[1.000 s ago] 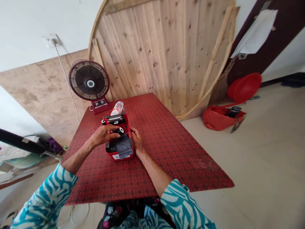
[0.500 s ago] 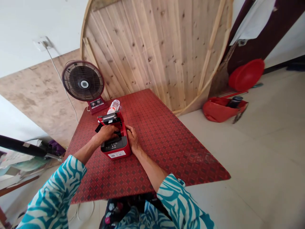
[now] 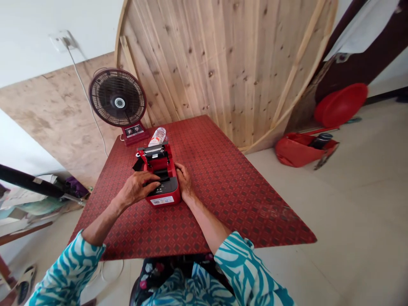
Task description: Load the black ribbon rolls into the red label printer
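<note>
A red and black label printer (image 3: 165,199) sits on the table with its lid (image 3: 156,151) raised, showing the dark inside. My left hand (image 3: 138,187) reaches over its front left. Thumb and fingers come together at the front edge of the opening, over the black button panel. Whether a small dark part is between them, I cannot make out. Along the printer's right side lies my right hand (image 3: 185,180), fingers bent against the red casing, holding it. Just behind the lid is a clear plastic bottle (image 3: 158,137), lying tilted.
A dark red fan (image 3: 118,102) stands at the back left of the red patterned table (image 3: 229,191). Behind it leans a large round wooden board (image 3: 216,63). On the floor at right are a red bag (image 3: 291,148) and a red basin (image 3: 341,106).
My left hand has drawn back from inside the printer to its front edge. My right hand stays at the printer's side. The whole view has shifted slightly.
</note>
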`<state>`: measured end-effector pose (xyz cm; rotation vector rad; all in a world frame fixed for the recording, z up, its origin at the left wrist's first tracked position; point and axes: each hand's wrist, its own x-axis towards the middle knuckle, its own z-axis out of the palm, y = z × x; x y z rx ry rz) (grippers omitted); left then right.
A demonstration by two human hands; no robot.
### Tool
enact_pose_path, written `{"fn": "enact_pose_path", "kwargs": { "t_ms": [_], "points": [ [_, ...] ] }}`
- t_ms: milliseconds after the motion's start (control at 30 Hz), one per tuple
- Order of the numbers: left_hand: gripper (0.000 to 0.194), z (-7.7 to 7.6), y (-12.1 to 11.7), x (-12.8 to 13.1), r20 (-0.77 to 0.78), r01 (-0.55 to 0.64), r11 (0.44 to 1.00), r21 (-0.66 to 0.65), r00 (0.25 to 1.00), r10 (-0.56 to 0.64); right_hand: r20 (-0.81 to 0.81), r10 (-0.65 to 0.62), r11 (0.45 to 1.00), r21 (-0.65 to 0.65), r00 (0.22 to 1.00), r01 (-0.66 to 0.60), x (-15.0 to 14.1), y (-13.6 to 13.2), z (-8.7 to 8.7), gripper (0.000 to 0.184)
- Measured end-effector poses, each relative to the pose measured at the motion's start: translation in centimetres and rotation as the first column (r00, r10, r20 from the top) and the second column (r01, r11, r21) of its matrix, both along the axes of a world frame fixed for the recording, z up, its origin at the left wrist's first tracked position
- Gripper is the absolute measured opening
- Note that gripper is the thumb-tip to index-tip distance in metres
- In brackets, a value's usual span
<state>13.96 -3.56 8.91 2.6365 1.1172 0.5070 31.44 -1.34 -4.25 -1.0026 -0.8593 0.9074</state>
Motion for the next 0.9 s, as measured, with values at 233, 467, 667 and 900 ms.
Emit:
{"fn": "enact_pose_path", "kwargs": {
  "t_ms": [233, 467, 667, 900],
  "points": [
    [0.024, -1.0, -0.2, 0.7, -0.04, 0.03, 0.949, 0.314, 0.999, -0.018, 0.028, -0.017, 1.0, 0.017, 0.999, 0.017, 0.2, -0.3, 0.3, 0.034],
    [0.019, -0.2, -2.8, 0.3, -0.077, 0.075, 0.886, 0.458, 0.996, -0.044, -0.009, -0.001, 1.0, 0.014, 1.0, 0.001, 0.1, 0.1, -0.3, 0.033],
    [0.014, -1.5, -5.0, -0.4, -0.091, 0.123, 0.841, 0.527, 0.992, -0.088, 0.003, 0.012, 0.999, 0.035, 1.0, -0.012, 0.2, -0.1, -0.3, 0.033],
    [0.016, -2.7, -5.5, -0.4, -0.011, 0.059, 0.837, 0.544, 0.998, -0.064, 0.009, 0.013, 0.999, 0.033, 1.0, -0.014, 0.2, -0.8, 0.1, 0.033]
  ]
}}
